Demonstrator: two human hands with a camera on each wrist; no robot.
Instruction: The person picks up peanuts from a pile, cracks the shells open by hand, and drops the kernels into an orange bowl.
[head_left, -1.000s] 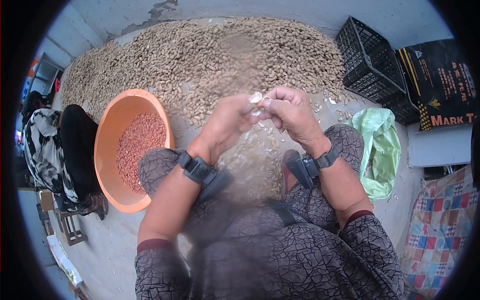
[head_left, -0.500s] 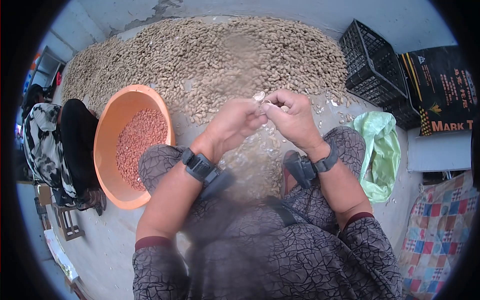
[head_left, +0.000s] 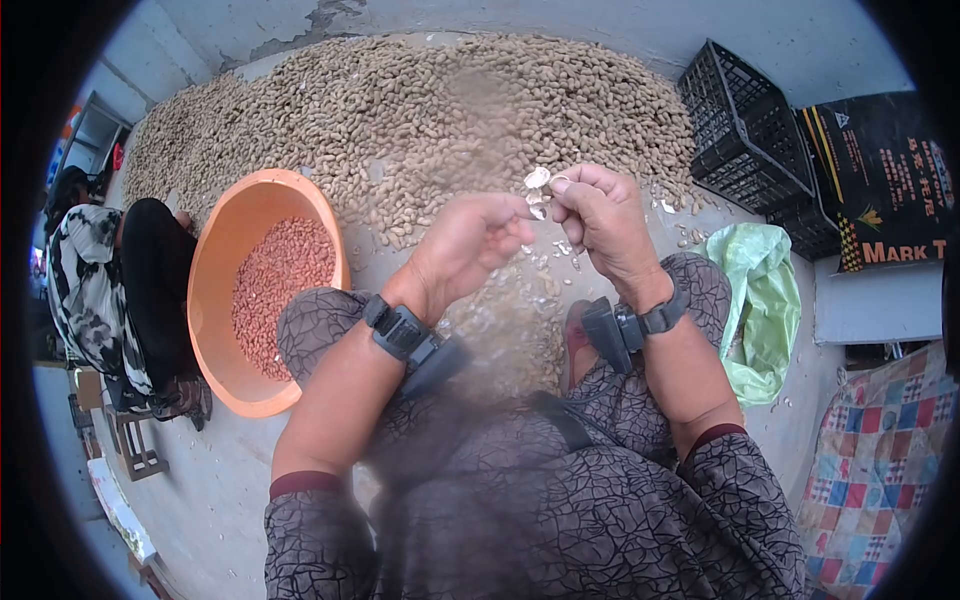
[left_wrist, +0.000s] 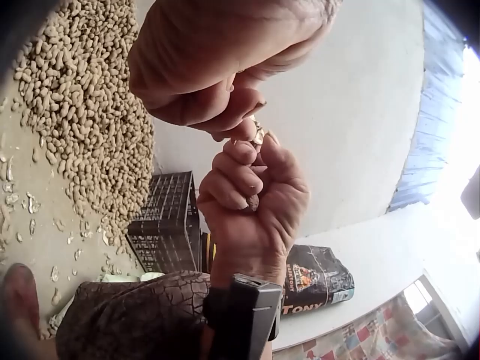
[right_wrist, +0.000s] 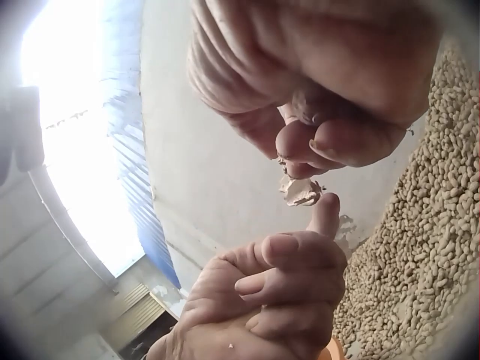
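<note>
My right hand (head_left: 605, 222) pinches a split peanut shell (head_left: 538, 178) between thumb and index finger. Its pale broken halves stick out past the fingertips in the right wrist view. A whole peanut (left_wrist: 253, 202) is tucked under the curled fingers of that same hand. My left hand (head_left: 465, 245), slightly blurred, is just left of the shell, its fingers loosely bent. In the right wrist view its index fingertip (right_wrist: 326, 210) points up close below the shell. No kernel shows between its fingers, and its palm is partly hidden.
Unshelled peanuts (head_left: 400, 120) are heaped along the wall. An orange basin (head_left: 215, 260) of red kernels stands left of my knee. Empty shells litter the floor between my feet. Right are a green bag (head_left: 765, 300) and black crates (head_left: 740, 120). Another person (head_left: 100, 280) sits at left.
The hands, touching at the fingertips before, have drawn apart a little. My right hand has moved slightly right and up with the shell.
</note>
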